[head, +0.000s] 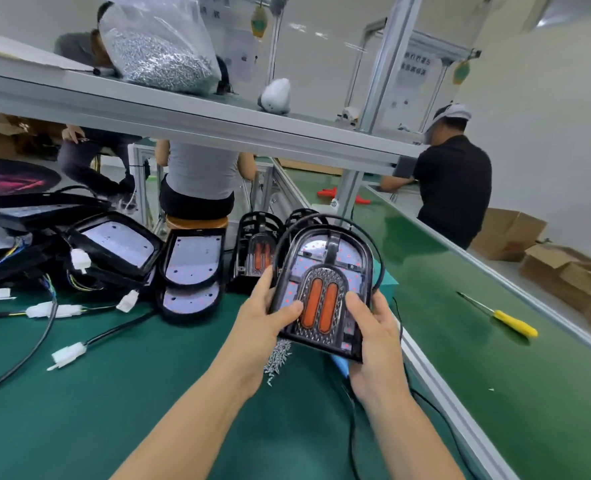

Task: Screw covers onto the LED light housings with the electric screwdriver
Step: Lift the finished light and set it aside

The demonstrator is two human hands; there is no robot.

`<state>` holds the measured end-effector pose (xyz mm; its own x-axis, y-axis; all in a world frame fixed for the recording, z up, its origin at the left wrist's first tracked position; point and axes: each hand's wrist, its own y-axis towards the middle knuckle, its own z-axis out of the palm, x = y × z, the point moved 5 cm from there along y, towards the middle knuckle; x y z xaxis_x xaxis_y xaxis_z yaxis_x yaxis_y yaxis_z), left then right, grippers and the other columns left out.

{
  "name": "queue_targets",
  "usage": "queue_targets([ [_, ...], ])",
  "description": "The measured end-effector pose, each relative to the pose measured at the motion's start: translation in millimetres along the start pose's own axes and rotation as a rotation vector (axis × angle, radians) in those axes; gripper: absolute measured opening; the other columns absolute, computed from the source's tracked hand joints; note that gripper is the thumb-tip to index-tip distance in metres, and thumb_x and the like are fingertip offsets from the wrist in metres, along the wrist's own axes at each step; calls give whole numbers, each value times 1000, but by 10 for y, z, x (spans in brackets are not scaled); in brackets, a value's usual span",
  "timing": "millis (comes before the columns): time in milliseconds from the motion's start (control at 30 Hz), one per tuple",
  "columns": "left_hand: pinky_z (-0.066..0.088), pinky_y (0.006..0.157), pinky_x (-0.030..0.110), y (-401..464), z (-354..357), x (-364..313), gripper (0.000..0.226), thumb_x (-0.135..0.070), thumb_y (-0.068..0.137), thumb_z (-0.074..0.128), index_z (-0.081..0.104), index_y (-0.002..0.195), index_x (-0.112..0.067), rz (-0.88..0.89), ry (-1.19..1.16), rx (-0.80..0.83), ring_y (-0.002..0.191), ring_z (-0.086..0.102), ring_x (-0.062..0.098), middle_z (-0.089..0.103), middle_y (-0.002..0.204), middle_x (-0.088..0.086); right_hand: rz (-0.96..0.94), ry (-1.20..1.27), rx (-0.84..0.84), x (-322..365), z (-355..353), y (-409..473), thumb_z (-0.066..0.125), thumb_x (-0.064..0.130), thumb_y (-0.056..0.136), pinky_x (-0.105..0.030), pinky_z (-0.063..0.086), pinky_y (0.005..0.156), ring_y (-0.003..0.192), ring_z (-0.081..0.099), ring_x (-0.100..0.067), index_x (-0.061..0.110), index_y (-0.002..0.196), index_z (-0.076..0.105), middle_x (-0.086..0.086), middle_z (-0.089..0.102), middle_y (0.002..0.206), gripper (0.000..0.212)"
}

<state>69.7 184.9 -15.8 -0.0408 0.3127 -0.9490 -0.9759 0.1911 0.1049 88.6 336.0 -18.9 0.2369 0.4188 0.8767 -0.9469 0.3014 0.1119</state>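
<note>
- The green work mat (79,410) fills the lower left and centre of the frame; a green conveyor belt (495,341) runs along its right side toward the upper centre.
- A grey metal shelf (183,112) crosses the upper part of the frame, carrying a clear bag of screws (162,60) at upper left and a white rounded object (275,97) near centre.
- At left centre, open black housings (190,261) with pale LED boards lie in a heap, with black cables and white connectors (69,353) spread across the mat just in front of them.
- At centre, held up above the mat, is the LED light housing (322,289), its clear cover with two orange strips facing the camera and a black cable looped round its top.
- The left hand (263,320) grasps the housing's left edge, thumb laid across the cover.
- The right hand (373,341) grasps the lower right corner, thumb on the cover beside the orange strips.
- A small pile of loose screws (278,358) lies on the mat under the held housing.
- A yellow-handled screwdriver (505,318) lies on the belt at right centre.
</note>
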Motion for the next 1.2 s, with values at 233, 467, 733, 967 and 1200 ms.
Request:
queue_targets([
  [233, 40, 105, 29, 471, 862, 197, 71, -10, 90, 63, 26, 149, -24, -98, 104, 133, 122, 49, 9, 47, 139, -9, -106, 11, -228, 409, -722, 196, 57, 7, 95, -27, 57, 57, 72, 73, -17, 13, 112, 63, -6, 76, 93, 19],
  [467, 38, 108, 44, 754, 1499, 603, 56, -12, 91, 62, 41, 142, -14, -187, 177, 204, 128, 49, 26, 49, 141, 7, -134, 30, -422, 528, -1347, 374, 56, 7, 97, -24, 56, 53, 68, 72, -12, 15, 108, 60, 0, 76, 86, 14],
  [733, 15, 116, 39, 728, 1976, 914, 69, -11, 95, 48, 12, 152, -23, -2, 836, 364, 145, 9, 20, 1, 160, -2, -146, 1, -731, 393, -1983, 735, 63, 13, 94, -43, 56, 87, 100, 67, -24, 10, 128, 55, -5, 68, 113, 35],
  [967, -3, 118, 48, 530, 2222, 1268, 82, 6, 85, 35, 3, 152, -27, 96, 1254, 721, 147, -6, 21, -8, 160, -3, -67, -194, -948, 248, -2308, 898, 60, 22, 96, -42, 44, 97, 116, 52, -29, 6, 146, 33, -16, 48, 142, 59],
  [1200, 0, 118, 48, 549, 2203, 1419, 73, 3, 90, 34, 2, 153, -16, 75, 1383, 815, 147, 0, 22, -4, 161, 1, 108, -332, -1068, 178, -2451, 1012, 49, 26, 102, -46, 39, 91, 124, 47, -42, -2, 143, 25, -28, 41, 143, 55],
])
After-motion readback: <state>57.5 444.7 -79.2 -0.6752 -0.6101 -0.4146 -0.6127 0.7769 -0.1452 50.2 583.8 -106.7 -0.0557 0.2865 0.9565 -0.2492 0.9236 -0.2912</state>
